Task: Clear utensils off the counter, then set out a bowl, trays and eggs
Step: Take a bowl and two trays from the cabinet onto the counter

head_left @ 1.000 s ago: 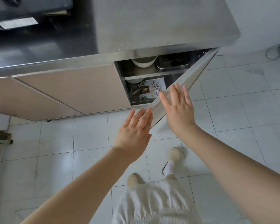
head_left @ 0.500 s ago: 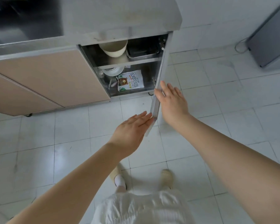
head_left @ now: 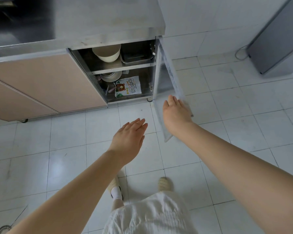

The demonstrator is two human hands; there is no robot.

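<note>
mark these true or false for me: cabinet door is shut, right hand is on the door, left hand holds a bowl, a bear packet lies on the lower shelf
1. The cabinet door is shut. False: it stands swung open.
2. The right hand rests on the door's edge. True.
3. The left hand holds a bowl. False: it is open and empty; the bowl sits on the upper shelf.
4. A packet with a bear picture lies on the lower shelf. True.

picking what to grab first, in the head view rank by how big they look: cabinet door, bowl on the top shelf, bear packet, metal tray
1. cabinet door, nearest the camera
2. bowl
3. metal tray and bear packet look alike; the tray is partly hidden, so unranked
</note>
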